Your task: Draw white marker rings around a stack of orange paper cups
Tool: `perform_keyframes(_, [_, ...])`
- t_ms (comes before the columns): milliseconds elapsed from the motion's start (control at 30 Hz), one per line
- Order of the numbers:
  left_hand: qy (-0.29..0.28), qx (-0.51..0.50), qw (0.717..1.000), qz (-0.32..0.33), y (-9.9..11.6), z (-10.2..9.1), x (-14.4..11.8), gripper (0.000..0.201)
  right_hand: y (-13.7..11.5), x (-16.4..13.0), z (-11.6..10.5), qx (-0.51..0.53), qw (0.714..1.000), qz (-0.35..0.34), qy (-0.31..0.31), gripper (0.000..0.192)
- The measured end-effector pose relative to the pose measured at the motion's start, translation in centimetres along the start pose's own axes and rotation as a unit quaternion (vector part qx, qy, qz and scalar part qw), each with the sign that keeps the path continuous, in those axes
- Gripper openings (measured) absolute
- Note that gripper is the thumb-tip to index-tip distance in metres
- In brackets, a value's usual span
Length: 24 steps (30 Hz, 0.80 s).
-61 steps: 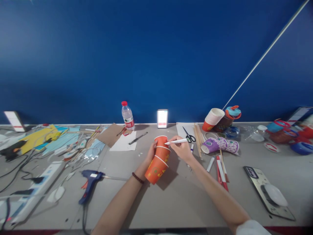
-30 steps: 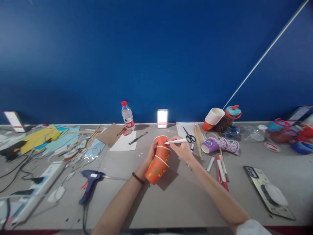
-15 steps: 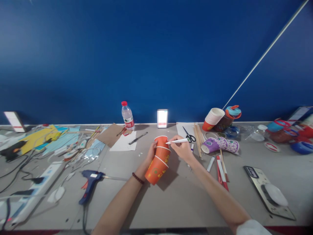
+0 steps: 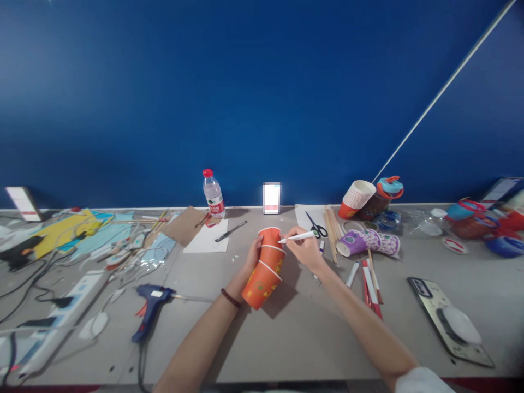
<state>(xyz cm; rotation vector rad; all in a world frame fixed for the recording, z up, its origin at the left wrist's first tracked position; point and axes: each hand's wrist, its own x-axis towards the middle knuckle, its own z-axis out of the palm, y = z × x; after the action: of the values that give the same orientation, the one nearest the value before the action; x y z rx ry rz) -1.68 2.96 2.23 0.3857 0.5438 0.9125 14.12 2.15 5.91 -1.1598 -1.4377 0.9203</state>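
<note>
The left hand is wrapped around a stack of orange paper cups, gripping it from the nine o'clock side. The stack leans on the grey worktop near the middle of the view, its open mouth tipped toward twelve o'clock and its base toward seven o'clock; white rims show where the cups nest, and the lowest cup bears a yellow and green print. A dark bead bracelet circles the left wrist.

The right hand is closed around a white pen, which lies nearly level with its tip pointing to nine o'clock and touching the upper cup just below the rim.

At three o'clock from the cups lie a purple patterned cup on its side, a bundle of wooden sticks and some red-and-white sticks. Black scissors rest on white paper just beyond the right hand. At twelve o'clock, against the blue wall, stands a small white card, with a water bottle at eleven o'clock. A blue glue gun lies at eight o'clock, well apart from the cups. A second stack of cups lies tipped at two o'clock, and a phone rests at four o'clock.
</note>
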Motion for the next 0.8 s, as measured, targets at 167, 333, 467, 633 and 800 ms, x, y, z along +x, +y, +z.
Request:
perform_keyframes(167, [-0.004,0.000,1.000,-0.003,-0.12,-0.56,0.47,0.044,0.00,0.01,-0.01,0.000,1.000,0.003,-0.003,0.005])
perform_keyframes(333, [-0.019,-0.001,1.000,0.011,-0.17,-0.88,0.65,0.047,0.28,0.17,0.06,0.027,1.000,0.003,-0.001,0.006])
perform_keyframes(467, [-0.012,0.004,1.000,0.000,0.02,-0.80,0.41,0.048,0.55,0.42,-0.06,0.032,0.999,0.012,0.009,0.007])
perform_keyframes(633, [-0.012,0.001,1.000,-0.011,0.20,-0.43,0.25,0.046,0.36,0.61,-0.28,0.049,0.999,0.019,0.014,0.009])
perform_keyframes(800, [-0.014,-0.002,1.000,-0.014,0.17,-0.28,0.55,0.044,-0.11,0.52,-0.23,0.056,0.998,0.021,0.011,0.011])
